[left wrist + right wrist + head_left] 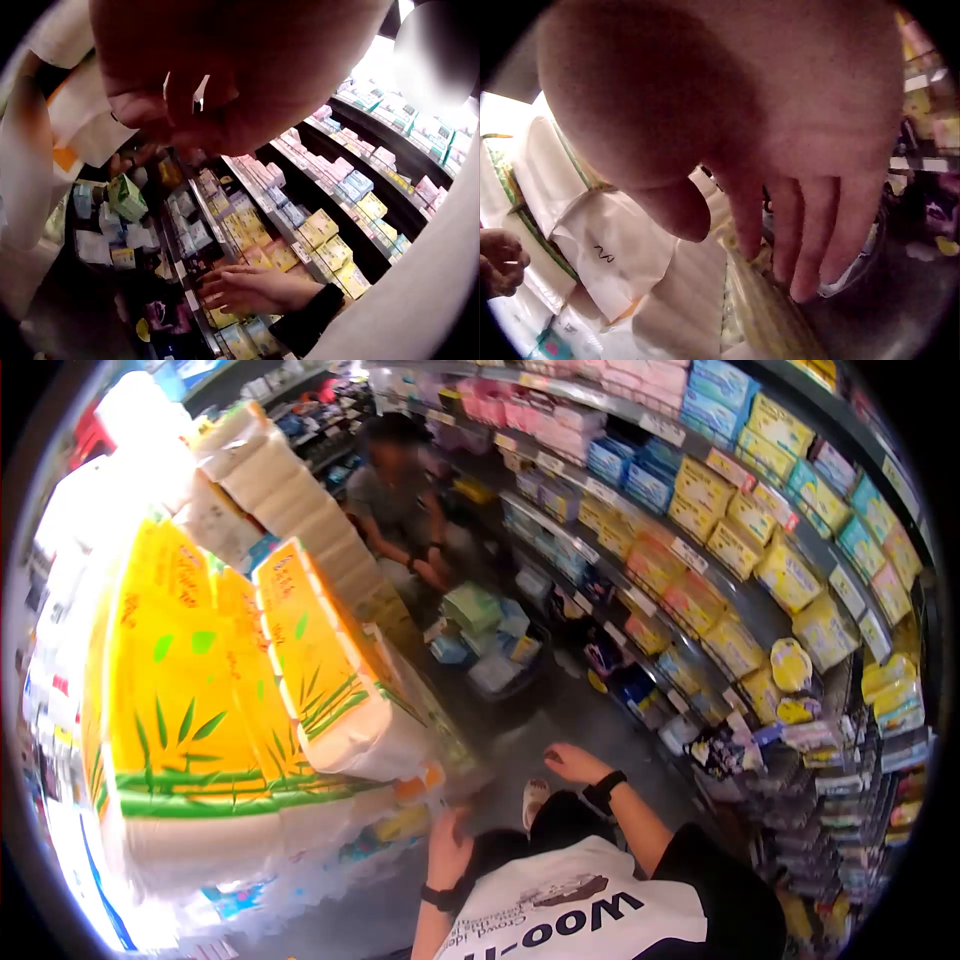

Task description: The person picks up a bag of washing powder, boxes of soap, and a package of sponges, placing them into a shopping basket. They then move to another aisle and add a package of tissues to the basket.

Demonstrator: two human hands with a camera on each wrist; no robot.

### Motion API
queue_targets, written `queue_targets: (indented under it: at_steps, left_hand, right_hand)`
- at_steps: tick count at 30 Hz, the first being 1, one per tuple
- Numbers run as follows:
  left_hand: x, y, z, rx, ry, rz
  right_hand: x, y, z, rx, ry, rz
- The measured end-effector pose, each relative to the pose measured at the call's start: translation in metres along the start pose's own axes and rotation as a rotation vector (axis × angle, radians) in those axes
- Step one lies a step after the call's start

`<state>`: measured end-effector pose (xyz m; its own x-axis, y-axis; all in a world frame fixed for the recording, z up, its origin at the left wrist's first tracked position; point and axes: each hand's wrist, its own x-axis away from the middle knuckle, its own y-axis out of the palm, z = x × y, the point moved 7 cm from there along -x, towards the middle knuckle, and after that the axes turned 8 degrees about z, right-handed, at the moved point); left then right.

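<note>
My left hand (452, 844) hangs low beside a stack of yellow tissue packs (190, 690), its fingers loosely bent in the left wrist view and holding nothing. Ahead of my body, over the aisle floor, my right hand (582, 764) hovers with relaxed fingers. In the right wrist view those fingers (787, 225) point down, nothing between them, and overlap a yellowish plastic wrapper (769, 300). White-ended tissue packs (615, 255) lie behind. Further along the aisle stands a basket (495, 685) filled with boxes and packs, a green pack (473, 607) on top.
A person (400, 510) crouches beyond the basket. Shelves (650, 525) with yellow, blue and pink packs line the right side. Tall stacks of white packs (285, 495) stand at the left. Grey floor (570, 710) runs between them.
</note>
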<state>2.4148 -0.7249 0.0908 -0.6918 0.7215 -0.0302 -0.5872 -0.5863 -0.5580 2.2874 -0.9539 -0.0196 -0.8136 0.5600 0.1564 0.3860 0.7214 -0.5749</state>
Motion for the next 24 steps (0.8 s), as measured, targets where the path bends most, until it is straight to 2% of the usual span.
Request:
queue_targets:
  at_steps: [2,5,6,8,12,16,18,19,21,23,24]
  left_hand:
    - [-0.017,0.003,0.010,0.055,-0.003,-0.085]
    - [-0.032,0.012,0.011,-0.002,0.083,-0.253]
    - [-0.035,0.012,0.010,-0.008,0.083,-0.283]
    - [-0.039,0.019,0.013,-0.012,0.159,-0.416]
    - [-0.036,0.019,0.006,0.012,0.244,-0.595]
    - [-0.025,0.015,-0.008,-0.060,0.267,-0.675]
    - [-0.019,0.019,-0.022,-0.052,0.255,-0.739]
    - [-0.016,0.019,-0.024,-0.081,0.309,-0.748]
    - [-0.015,0.021,-0.026,-0.100,0.341,-0.762]
    - [-0.022,0.022,-0.017,-0.101,0.354,-0.742]
    - [-0.025,0.022,-0.013,-0.101,0.345,-0.730]
  right_hand:
    - [0.005,0.006,-0.006,-0.055,0.068,0.023]
    - [0.014,0.016,0.005,-0.123,0.206,0.051]
    - [0.019,0.028,0.013,-0.146,0.285,0.052]
    - [0.026,0.049,0.027,-0.192,0.302,0.115]
    - [0.043,0.096,0.051,-0.126,0.447,0.177]
    - [0.047,0.141,0.065,-0.044,0.544,0.168]
    - [0.047,0.156,0.069,-0.085,0.586,0.179]
    - [0.052,0.169,0.074,-0.120,0.626,0.185]
    - [0.064,0.195,0.097,-0.187,0.676,0.284]
    - [0.077,0.202,0.106,-0.005,0.689,0.239]
    - [0.083,0.205,0.113,-0.002,0.675,0.242]
